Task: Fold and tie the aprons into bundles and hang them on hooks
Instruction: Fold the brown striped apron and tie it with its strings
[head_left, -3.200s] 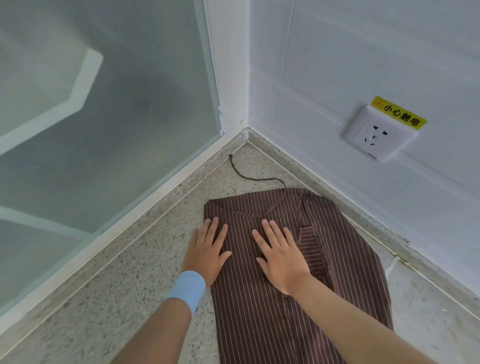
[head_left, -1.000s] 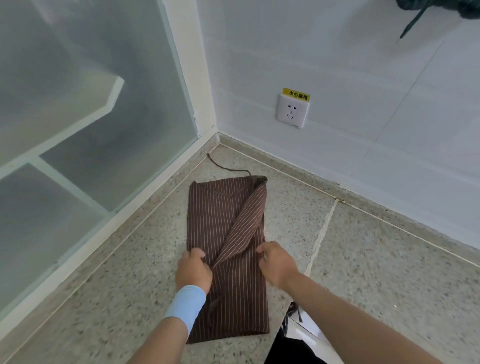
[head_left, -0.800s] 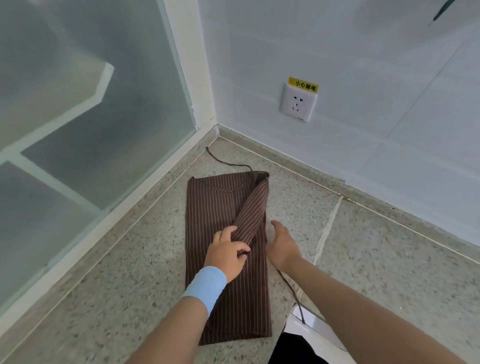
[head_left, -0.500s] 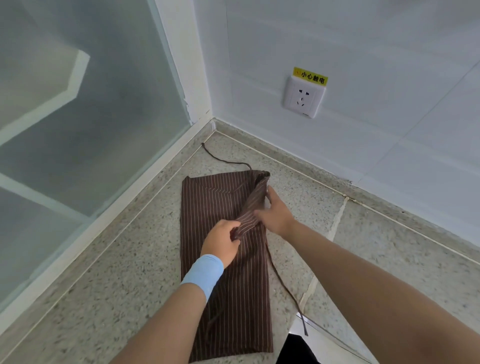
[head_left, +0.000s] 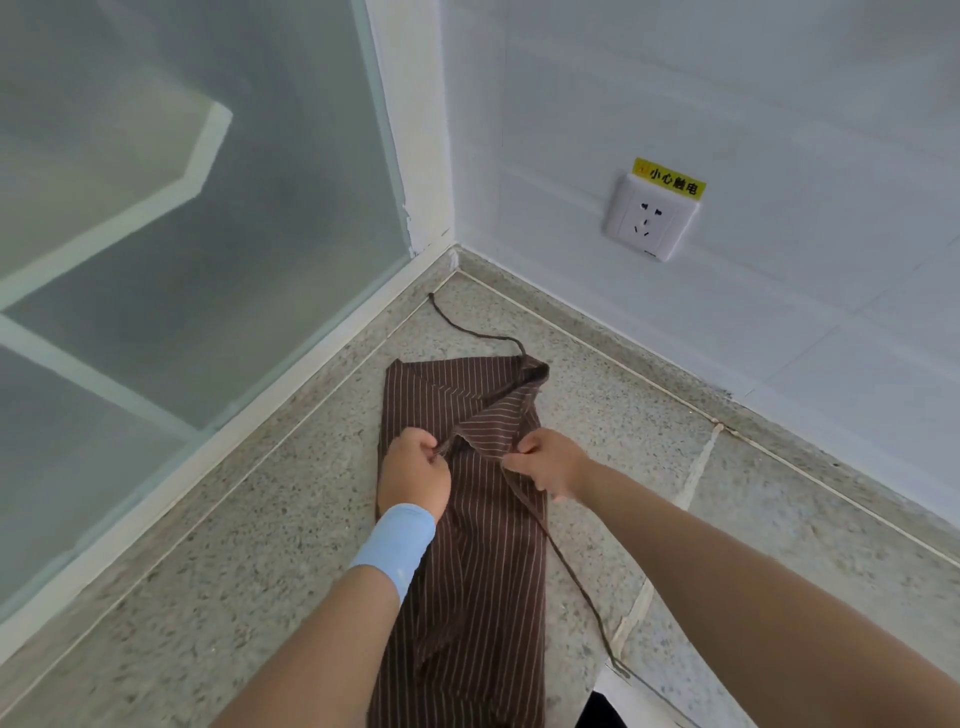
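Glass on the far side: a frosted glass panel (head_left: 182, 260) fills the space out beyond the left hand (head_left: 415, 470), and its white frame meets the speckled floor (head_left: 234, 545). On to that left hand, blue wristband (head_left: 395, 540) at the wrist. The fingers are curled in tight, thumb and fingertips pinching the pointed tip of the folded flap, with the heel of the hand over the cloth's left edge.

Between and beneath both hands lies the brown striped apron (head_left: 483, 561). It sits flat on the floor as a long narrow strip, running from just past the fingertips back under the forearms. Its flap slants from the far right corner down into the left hand's pinch. Out beyond the fingertips, one thin brown tie (head_left: 467, 328) snakes away from the apron's far edge toward the corner of the room.

Now the right hand (head_left: 550, 462), just across the flap from the left, near it but not touching. Its fingers are curled as well, nipping the second tie (head_left: 571, 566) right where it leaves the apron's right edge. That cord trails back from the pinch alongside the forearm, slipping off the cloth and onto the floor.

Further right, up above the right hand, a white wall socket (head_left: 649, 221) sits on the white wall with a yellow warning label (head_left: 670, 179) across its top.
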